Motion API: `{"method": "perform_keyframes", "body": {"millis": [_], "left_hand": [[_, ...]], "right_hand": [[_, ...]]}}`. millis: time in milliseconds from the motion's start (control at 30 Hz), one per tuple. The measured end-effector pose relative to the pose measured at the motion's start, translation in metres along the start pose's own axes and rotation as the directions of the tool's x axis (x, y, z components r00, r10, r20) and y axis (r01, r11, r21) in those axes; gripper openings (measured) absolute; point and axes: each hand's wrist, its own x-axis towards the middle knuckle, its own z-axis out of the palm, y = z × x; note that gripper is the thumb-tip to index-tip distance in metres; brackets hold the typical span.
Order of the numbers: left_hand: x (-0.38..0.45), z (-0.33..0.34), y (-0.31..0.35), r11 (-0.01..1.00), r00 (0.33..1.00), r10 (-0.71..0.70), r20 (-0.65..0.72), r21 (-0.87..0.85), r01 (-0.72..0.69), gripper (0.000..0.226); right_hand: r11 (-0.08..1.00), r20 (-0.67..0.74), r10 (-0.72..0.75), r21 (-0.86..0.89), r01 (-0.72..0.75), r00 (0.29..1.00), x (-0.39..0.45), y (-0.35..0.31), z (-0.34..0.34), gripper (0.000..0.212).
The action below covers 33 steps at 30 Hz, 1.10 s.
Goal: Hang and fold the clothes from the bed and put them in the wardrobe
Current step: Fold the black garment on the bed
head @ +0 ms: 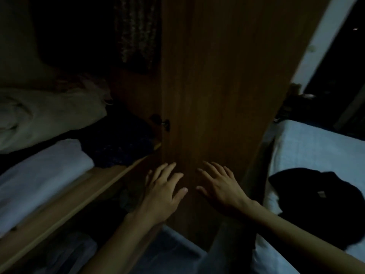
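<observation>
Presently: left hand (165, 191) and right hand (221, 185), fingers spread, empty, side by side before wardrobe door (217, 86). Dark garment (314, 202) lay on bed (316, 147) at three o'clock. Advised: turn right, collect garment before folding.

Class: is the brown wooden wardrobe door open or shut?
Open: the brown wooden wardrobe door stands edge-on, with folded white cloth visible on the shelves.
</observation>
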Motion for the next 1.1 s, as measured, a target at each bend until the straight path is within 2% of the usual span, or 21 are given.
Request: {"method": "perform_keyframes", "body": {"millis": [67, 200, 267, 367, 533, 600, 733, 867, 1100], "left_hand": [[0.011, 0.014, 0.037, 0.998, 0.997, 0.067, 0.029, 0.002, -0.067, 0.064], [0.027, 0.05, 0.114, 0.981, 0.979, 0.194, 0.067, 0.0, -0.195, 0.053], [0.031, 0.07, 0.165, 0.969, 0.964, 0.247, 0.096, -0.004, -0.247, 0.058], [0.031, 0.102, 0.242, 0.948, 0.943, 0.31, 0.12, 0.035, -0.316, 0.072], [0.029, 0.148, 0.36, 0.905, 0.898, 0.402, 0.178, 0.074, -0.42, 0.08], [0.031, 0.159, 0.397, 0.896, 0.884, 0.429, 0.183, 0.033, -0.442, 0.076], [0.041, 0.182, 0.445, 0.862, 0.853, 0.505, 0.128, -0.026, -0.507, 0.056], [0.06, 0.202, 0.472, 0.842, 0.833, 0.539, 0.126, -0.056, -0.537, 0.055], [0.11, 0.249, 0.525, 0.817, 0.801, 0.576, 0.161, -0.133, -0.561, 0.052]], "right_hand": [[0.995, -0.004, 0.075, 0.071, -0.075, 0.997, -0.028, 0.036, 0.003, 0.063], [0.981, -0.063, 0.166, 0.112, -0.158, 0.984, -0.097, 0.109, 0.015, 0.063], [0.97, -0.086, 0.216, 0.133, -0.203, 0.973, -0.139, 0.15, 0.02, 0.065], [0.958, -0.138, 0.255, 0.167, -0.231, 0.957, -0.201, 0.211, 0.026, 0.082], [0.902, -0.18, 0.378, 0.291, -0.318, 0.908, -0.295, 0.297, 0.044, 0.063], [0.875, -0.171, 0.433, 0.314, -0.367, 0.885, -0.327, 0.325, 0.051, 0.066], [0.813, -0.174, 0.541, 0.358, -0.458, 0.823, -0.376, 0.373, 0.067, 0.075], [0.768, -0.195, 0.61, 0.384, -0.512, 0.768, -0.404, 0.406, 0.072, 0.063], [0.722, -0.164, 0.667, 0.385, -0.575, 0.727, -0.412, 0.46, 0.077, 0.063]]}}
